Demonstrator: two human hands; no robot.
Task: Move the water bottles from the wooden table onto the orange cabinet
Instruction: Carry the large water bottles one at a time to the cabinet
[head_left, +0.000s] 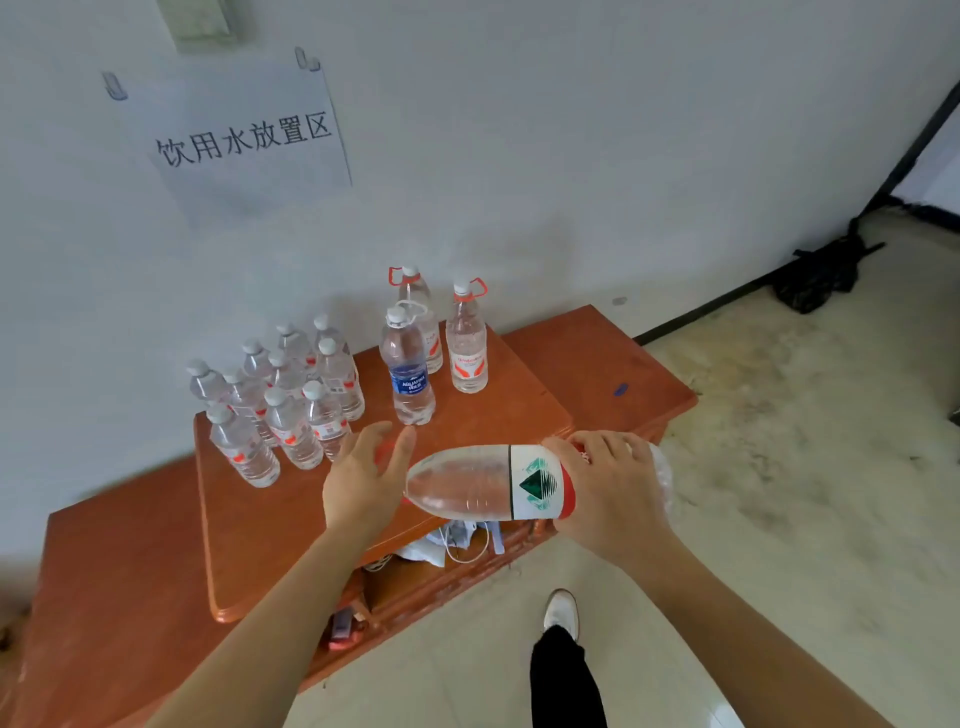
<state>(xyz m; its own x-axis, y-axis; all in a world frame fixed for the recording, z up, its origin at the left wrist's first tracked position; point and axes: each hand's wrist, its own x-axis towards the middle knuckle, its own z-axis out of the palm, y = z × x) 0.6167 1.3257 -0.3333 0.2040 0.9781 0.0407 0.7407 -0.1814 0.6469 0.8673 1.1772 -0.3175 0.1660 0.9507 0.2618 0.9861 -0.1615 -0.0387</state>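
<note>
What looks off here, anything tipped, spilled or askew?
Only the large bottle lies sideways, held in the air by the right hand, left hand at its cap. The other bottles on the orange cabinet stand upright; no spill visible.

orange cabinet (519, 405); clear bottle (467, 483), white red-edged label, green seemingly striped triangle; second bottle (409, 384), blue label.

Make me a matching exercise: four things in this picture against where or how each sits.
Things:
1. green-label bottle
2. blue-label bottle
3. paper sign
4. white shoe

Places:
a. on the floor
b. gripped sideways by the right hand
c. on the wall
d. upright on the orange cabinet

Pairs: 1-b, 2-d, 3-c, 4-a
</note>
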